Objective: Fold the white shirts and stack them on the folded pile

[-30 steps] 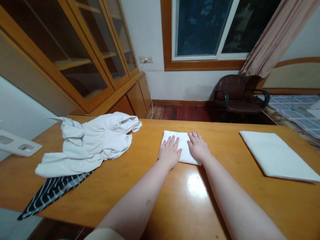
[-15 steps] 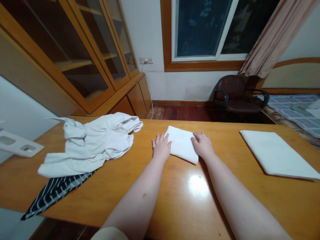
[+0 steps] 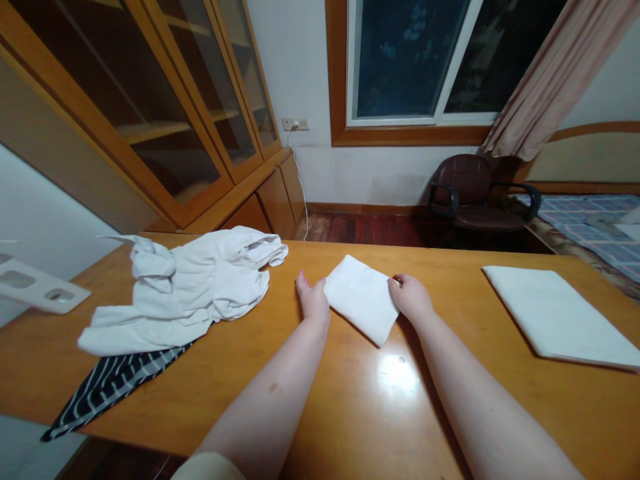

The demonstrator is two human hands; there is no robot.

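A small folded white cloth [image 3: 361,297] lies turned at an angle on the wooden table [image 3: 350,400]. My left hand [image 3: 313,298] grips its left edge, fingers curled under the fabric. On the opposite side, my right hand [image 3: 411,295] pinches the right edge. Both forearms reach forward across the tabletop.
A crumpled white garment [image 3: 195,283] lies at the left over a black striped cloth [image 3: 100,383]. A larger folded white cloth [image 3: 555,313] rests at the right. A white plastic object [image 3: 37,288] sits at the far left. A brown armchair [image 3: 475,197] stands beyond the table.
My hands have gone from lying flat on the folded cloth to holding its two side edges. The cloth has turned so a corner points toward me.
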